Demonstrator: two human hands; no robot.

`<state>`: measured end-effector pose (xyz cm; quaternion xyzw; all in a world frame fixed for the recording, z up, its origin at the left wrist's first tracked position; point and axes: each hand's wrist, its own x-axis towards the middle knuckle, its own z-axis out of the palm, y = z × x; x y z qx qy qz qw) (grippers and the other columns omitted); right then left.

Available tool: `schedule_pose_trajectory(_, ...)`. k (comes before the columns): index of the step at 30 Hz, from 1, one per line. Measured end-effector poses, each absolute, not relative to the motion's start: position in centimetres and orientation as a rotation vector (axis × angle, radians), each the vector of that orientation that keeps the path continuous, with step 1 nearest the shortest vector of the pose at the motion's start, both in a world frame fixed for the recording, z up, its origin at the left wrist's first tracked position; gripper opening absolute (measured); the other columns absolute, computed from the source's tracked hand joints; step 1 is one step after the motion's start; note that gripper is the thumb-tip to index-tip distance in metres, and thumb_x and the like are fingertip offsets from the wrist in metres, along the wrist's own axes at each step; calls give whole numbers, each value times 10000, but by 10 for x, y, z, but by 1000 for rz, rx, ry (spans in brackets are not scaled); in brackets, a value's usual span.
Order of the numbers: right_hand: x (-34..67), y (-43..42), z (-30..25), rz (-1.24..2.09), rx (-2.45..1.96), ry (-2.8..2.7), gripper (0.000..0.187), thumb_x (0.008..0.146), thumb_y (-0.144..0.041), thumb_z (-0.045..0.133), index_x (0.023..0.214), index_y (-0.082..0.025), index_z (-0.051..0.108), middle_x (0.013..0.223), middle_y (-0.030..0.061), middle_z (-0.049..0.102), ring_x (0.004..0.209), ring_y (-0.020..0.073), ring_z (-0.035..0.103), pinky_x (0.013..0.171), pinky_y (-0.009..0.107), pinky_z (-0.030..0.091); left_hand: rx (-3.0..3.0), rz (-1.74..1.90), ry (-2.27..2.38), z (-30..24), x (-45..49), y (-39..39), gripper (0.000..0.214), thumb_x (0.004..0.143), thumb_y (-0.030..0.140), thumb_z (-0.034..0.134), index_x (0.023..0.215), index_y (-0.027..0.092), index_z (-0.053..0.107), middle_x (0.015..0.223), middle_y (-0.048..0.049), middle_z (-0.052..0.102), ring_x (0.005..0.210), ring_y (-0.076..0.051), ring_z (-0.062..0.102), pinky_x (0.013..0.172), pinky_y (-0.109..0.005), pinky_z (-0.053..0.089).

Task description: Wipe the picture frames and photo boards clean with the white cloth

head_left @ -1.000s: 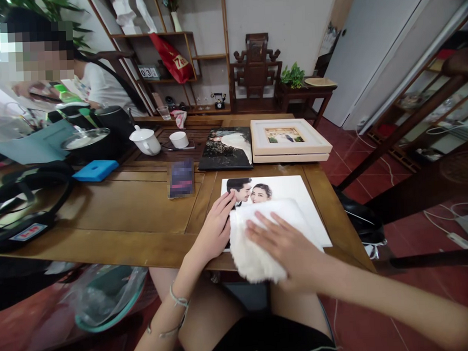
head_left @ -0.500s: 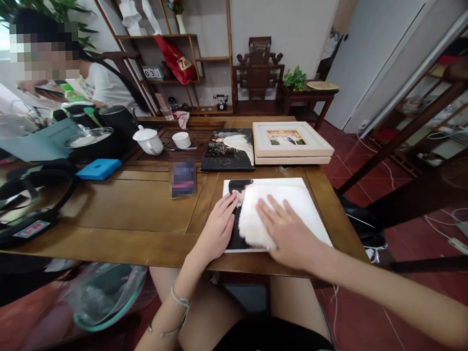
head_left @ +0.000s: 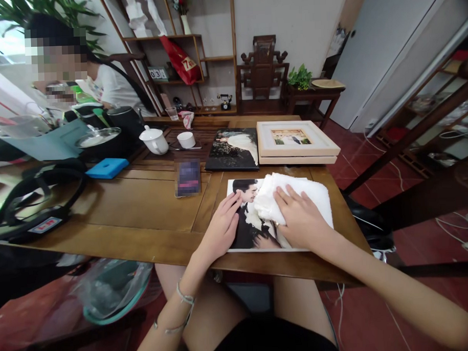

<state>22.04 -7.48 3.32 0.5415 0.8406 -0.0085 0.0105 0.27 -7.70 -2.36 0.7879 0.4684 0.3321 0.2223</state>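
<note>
A photo [head_left: 251, 226] lies flat at the near edge of the worktop [head_left: 143, 209], toward its right end. The left hand [head_left: 222, 224] rests on the photo's left side, fingers straight and together; its grip is released. The right hand [head_left: 302, 214] lies palm down with fingers spread on a white cloth [head_left: 315, 193], its grip also released, pressing rather than clutching. The cloth sits on the photo's right part, covering most of the far right area, its left end bunched. Just beyond the photo lie a dark panel [head_left: 233, 150] and, to the right of it, two stacked frames [head_left: 325, 141]. To the left are a small blurred item [head_left: 188, 177], a white cup [head_left: 186, 140], a lidded cup [head_left: 154, 141], a blue block [head_left: 107, 168] and, at the far left side, a black headset [head_left: 66, 202]. Past these sits a person in a white shirt [head_left: 116, 87].
</note>
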Motion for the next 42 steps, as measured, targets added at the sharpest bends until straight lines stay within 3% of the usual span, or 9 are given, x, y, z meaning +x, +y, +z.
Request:
schedule_pose_trajectory(6, 183, -114, 26, 250, 1399, 2769, 712, 719, -223, 607, 1315, 142, 468, 1406, 370, 389, 1326, 503, 353, 1039, 622, 362, 2115, 907, 1287, -23, 1, -77, 459, 1002, 299, 289, 1417, 185, 452, 1534, -80, 377, 1446, -218, 278, 1212, -478, 223)
schedule_pose_trajectory(12, 167, -161, 18, 726, 834, 3093, 523, 777, -166, 479, 1171, 164, 575, 1189, 365, 595, 1131, 444, 580, 931, 577, 471, 2097, 889, 1318, -19, 2, -78, 492, 1017, 319, 211, 1418, 158, 445, 1533, -84, 378, 1447, -210, 274, 1213, -465, 221)
schedule_pose_trajectory(14, 177, -163, 23, 629, 702, 3165, 558, 768, -208, 498, 1177, 165, 570, 1208, 363, 584, 1145, 441, 572, 939, 553, 480, 2110, 876, 1326, -18, 3, -79, 494, 1020, 313, 194, 1423, 167, 440, 1534, -78, 378, 1446, -205, 277, 1212, -462, 228)
schedule_pose_trajectory(17, 206, -152, 33, 202, 738, 3170, 650, 712, -274, 542, 1248, 94, 561, 1312, 309, 543, 1237, 393, 519, 1018, 507, 453, 2164, 864, 1325, -18, 4, -80, 481, 1018, 316, 236, 1439, 168, 413, 1542, -85, 361, 1455, -213, 261, 1212, -469, 226)
schedule_pose_trajectory(22, 260, -103, 35, -71, 1149, 3032, 696, 662, -158, 519, 1345, -23, 518, 1415, 193, 488, 1322, 304, 455, 1097, 499, 383, 2206, 849, 1330, -21, 3, -82, 476, 1011, 308, 309, 1463, 174, 368, 1565, -102, 310, 1461, -228, 254, 1214, -465, 224)
schedule_pose_trajectory(29, 265, -32, 29, -335, 1705, 3097, 409, 860, -258, 504, 1208, -97, 645, 1278, 167, 625, 1199, 327, 571, 1026, 470, 448, 2220, 847, 1331, -22, 3, -81, 450, 1000, 277, 335, 1434, 183, 408, 1532, -113, 365, 1431, -230, 318, 1200, -462, 262)
schedule_pose_trajectory(34, 205, -8, 31, -665, 1496, 3195, 395, 896, -358, 537, 1180, -112, 658, 1288, 161, 621, 1182, 311, 579, 1014, 429, 445, 2236, 848, 1346, -25, 2, -80, 440, 990, 253, 349, 1411, 163, 437, 1511, -129, 390, 1419, -237, 337, 1197, -469, 265)
schedule_pose_trajectory(42, 190, -5, 35, -507, 1430, 3135, 464, 856, -313, 555, 1261, -92, 605, 1354, 170, 567, 1282, 313, 497, 1071, 442, 388, 2252, 870, 1356, -25, 2, -80, 431, 981, 250, 374, 1394, 168, 465, 1475, -127, 439, 1391, -244, 382, 1184, -464, 299)
